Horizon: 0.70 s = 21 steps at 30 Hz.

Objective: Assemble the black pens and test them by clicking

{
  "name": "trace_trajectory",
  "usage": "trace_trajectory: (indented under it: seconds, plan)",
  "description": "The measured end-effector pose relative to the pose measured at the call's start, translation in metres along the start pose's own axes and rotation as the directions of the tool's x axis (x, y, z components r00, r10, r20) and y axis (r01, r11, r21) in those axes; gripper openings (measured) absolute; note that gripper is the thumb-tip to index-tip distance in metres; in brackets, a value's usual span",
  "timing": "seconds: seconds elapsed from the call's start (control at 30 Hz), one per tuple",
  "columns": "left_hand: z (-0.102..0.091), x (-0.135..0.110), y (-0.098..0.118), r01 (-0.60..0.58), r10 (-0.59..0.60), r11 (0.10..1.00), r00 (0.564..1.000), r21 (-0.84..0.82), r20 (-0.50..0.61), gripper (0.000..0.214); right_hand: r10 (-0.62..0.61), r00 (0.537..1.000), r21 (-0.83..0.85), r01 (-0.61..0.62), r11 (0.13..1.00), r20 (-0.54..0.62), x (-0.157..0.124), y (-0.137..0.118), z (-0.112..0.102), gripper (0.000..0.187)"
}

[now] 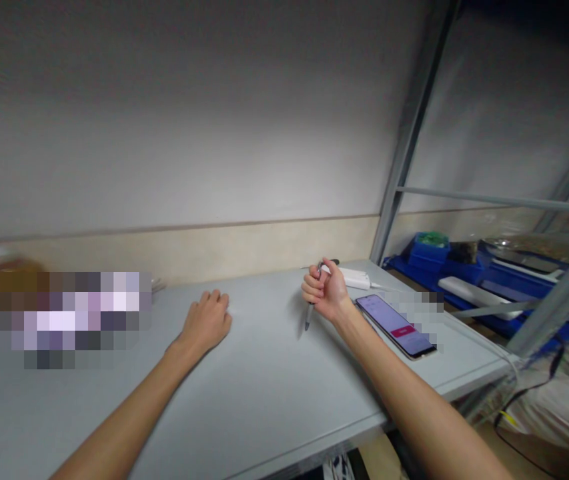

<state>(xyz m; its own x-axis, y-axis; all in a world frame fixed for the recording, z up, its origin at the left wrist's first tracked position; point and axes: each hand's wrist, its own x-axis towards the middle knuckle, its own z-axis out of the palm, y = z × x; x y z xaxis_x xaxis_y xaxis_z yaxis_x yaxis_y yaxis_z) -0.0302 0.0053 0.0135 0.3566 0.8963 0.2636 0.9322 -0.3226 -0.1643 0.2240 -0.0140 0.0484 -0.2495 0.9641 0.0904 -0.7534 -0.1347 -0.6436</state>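
Grey worktop (259,407) from where I stand, and left of the phone (398,328) the right hand (325,291) is wrapped round a slim pen (308,319), point down; picking it up looks done, using it not yet begun. Farther left of the phone, the left hand (208,321) rests palm down, fingers loosely together, seemingly holding nothing.

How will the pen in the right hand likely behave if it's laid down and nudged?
The pen is probably stiff, since it sticks out straight below the right hand. It looks slim, so likely light. On the flat, smooth-looking tabletop, its narrow barrel may roll; I can't tell whether a clip would stop it.
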Motion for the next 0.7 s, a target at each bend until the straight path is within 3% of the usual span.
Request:
trace_trajectory:
  seconds: [0.17, 0.27, 0.33, 0.4, 0.47, 0.53, 0.6, 0.7]
  plan:
    - [0.008, -0.01, -0.005, -0.038, 0.037, 0.998, 0.999, -0.059, -0.019, 0.026, -0.026, 0.98, -0.256, -0.026, 0.966, -0.197, -0.003, -0.002, -0.003, 0.021]
    - [0.011, -0.011, -0.006, -0.095, 0.094, 0.989, 0.995, -0.109, -0.013, 0.027, -0.104, 0.951, -0.553, -0.079, 0.83, -0.291, -0.006, 0.008, -0.007, 0.016]
    - [0.013, -0.011, -0.006, -0.128, 0.126, 0.981, 0.992, -0.146, -0.021, 0.029, -0.202, 0.936, -0.758, -0.095, 0.646, -0.289, -0.008, 0.014, -0.01, 0.025]
    - [0.016, -0.011, -0.006, -0.151, 0.147, 0.97, 0.989, -0.193, -0.035, 0.033, -0.295, 0.928, -0.935, -0.123, 0.332, -0.227, -0.009, 0.018, -0.014, 0.025]
    - [0.018, -0.011, -0.008, -0.177, 0.169, 0.951, 0.984, -0.253, -0.056, 0.037, -0.301, 0.945, -0.989, -0.144, -0.022, -0.131, -0.01, 0.018, -0.018, 0.019]
    - [0.019, -0.011, -0.01, -0.205, 0.187, 0.929, 0.978, -0.309, -0.086, 0.04, -0.29, 0.954, -0.946, -0.162, -0.282, -0.077, -0.011, 0.016, -0.022, 0.019]
    - [0.018, -0.01, -0.013, -0.219, 0.19, 0.915, 0.975, -0.339, -0.115, 0.04, -0.318, 0.946, -0.87, -0.213, -0.445, -0.069, -0.013, 0.015, -0.026, 0.025]
    - [0.013, -0.011, -0.014, -0.181, 0.157, 0.939, 0.982, -0.292, -0.106, 0.036, -0.386, 0.921, -0.728, -0.301, -0.617, -0.053, -0.017, 0.018, -0.029, 0.032]
